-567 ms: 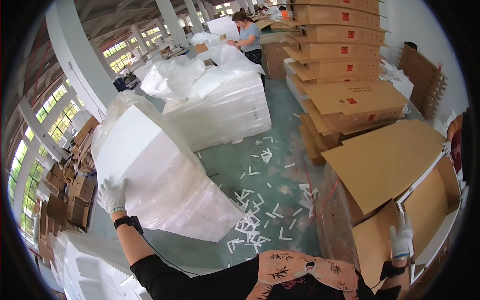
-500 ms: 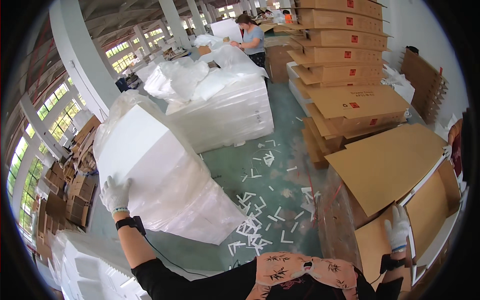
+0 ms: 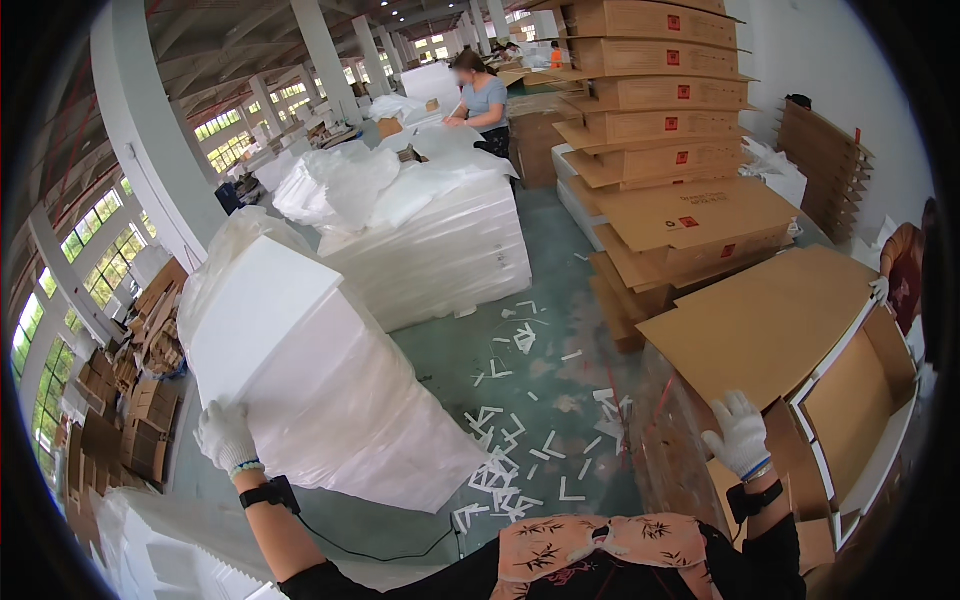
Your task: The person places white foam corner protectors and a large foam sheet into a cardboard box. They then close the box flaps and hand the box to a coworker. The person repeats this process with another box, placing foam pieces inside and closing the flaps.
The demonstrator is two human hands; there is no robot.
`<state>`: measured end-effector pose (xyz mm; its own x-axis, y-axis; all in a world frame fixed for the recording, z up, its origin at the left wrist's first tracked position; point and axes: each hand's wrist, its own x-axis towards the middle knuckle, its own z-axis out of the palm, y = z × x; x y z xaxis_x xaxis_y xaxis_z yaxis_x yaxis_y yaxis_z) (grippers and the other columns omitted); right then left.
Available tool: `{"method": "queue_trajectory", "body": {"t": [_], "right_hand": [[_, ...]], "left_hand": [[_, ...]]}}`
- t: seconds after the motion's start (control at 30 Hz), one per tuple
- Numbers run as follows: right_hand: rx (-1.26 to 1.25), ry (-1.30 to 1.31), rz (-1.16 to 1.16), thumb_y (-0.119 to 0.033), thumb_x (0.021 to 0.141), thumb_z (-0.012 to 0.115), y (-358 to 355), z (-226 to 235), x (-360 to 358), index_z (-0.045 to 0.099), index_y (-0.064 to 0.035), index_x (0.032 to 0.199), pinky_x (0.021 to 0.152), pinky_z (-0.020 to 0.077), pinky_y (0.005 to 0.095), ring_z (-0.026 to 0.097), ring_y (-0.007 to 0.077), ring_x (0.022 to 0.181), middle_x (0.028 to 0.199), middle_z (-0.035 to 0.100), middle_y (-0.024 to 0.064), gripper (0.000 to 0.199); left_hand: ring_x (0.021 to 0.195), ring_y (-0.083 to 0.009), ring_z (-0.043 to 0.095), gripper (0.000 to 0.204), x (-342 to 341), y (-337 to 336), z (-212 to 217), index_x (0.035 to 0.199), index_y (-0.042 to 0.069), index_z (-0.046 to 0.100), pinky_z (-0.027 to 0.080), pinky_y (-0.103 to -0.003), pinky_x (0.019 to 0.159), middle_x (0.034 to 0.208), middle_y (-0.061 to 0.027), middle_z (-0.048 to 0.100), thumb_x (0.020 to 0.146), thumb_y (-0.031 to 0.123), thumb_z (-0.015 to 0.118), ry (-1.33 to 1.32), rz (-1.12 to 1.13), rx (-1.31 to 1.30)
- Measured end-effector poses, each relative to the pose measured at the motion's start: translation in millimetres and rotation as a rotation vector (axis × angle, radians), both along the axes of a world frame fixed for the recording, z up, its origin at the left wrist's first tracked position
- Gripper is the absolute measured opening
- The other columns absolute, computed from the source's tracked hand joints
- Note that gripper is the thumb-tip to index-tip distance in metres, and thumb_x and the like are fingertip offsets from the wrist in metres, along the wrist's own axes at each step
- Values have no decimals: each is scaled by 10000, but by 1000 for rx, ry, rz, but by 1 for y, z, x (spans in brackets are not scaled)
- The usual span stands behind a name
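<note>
Raising right hand (image 3: pixel 740 437) from open carton (image 3: pixel 852 395) at four o'clock, with fingers spread and empty, apparently interrupting handling there; keeping left hand (image 3: pixel 228 437), with fingers loosely extended, gripping nothing, against wrapped white stack (image 3: pixel 340 400) at eight o'clock.

Ahead of you: one film-wrapped white stack (image 3: pixel 450 260), loose sheeting (image 3: pixel 335 185) heaped on top, and beyond it one co-worker (image 3: pixel 487 105) in blue-grey. To your right: one tall pile of brown cartons (image 3: pixel 660 125); to your left: one pale pillar (image 3: pixel 150 140) and jumbled brown cardboard (image 3: pixel 150 410) near windows (image 3: pixel 50 385). On the green floor (image 3: pixel 440 345): white strips (image 3: pixel 495 475), several L-shaped.
</note>
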<state>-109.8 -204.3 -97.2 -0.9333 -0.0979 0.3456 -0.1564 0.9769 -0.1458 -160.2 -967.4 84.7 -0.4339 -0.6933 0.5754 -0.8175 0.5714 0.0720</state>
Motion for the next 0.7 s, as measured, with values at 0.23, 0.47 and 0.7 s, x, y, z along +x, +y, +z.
{"method": "queue_trajectory", "body": {"t": [0.23, 0.47, 0.7], "right_hand": [[-35, -50, -11, -319, 716, 772, 32, 10, 27, 654, -20, 1164, 960, 483, 528, 567, 456, 1151, 1194, 605, 256, 552], [-446, -66, -10, -340, 824, 731, 64, 22, 44, 634, -2, 1248, 979, 501, 437, 608, 412, 1136, 1222, 620, 272, 551], [-2062, 16, 284, -481, 1015, 560, 114, 47, 66, 457, 11, 1435, 1049, 478, 469, 606, 331, 1197, 1346, 594, 185, 655]], "left_hand": [[1052, -283, 648, 303, -27, 62, 7, 1089, 117, 684, 487, -468, 1055, 1091, -94, 689, 796, 172, 740, 48, -430, -281], [1087, -280, 630, 306, -83, 322, 0, 1038, 130, 694, 468, -536, 1090, 1075, -53, 653, 753, 163, 799, 449, -1546, -578], [1057, -264, 660, 384, -10, 636, -30, 1142, 97, 717, 544, -431, 1006, 1155, -87, 683, 774, 203, 688, 477, -2510, -336]]}}
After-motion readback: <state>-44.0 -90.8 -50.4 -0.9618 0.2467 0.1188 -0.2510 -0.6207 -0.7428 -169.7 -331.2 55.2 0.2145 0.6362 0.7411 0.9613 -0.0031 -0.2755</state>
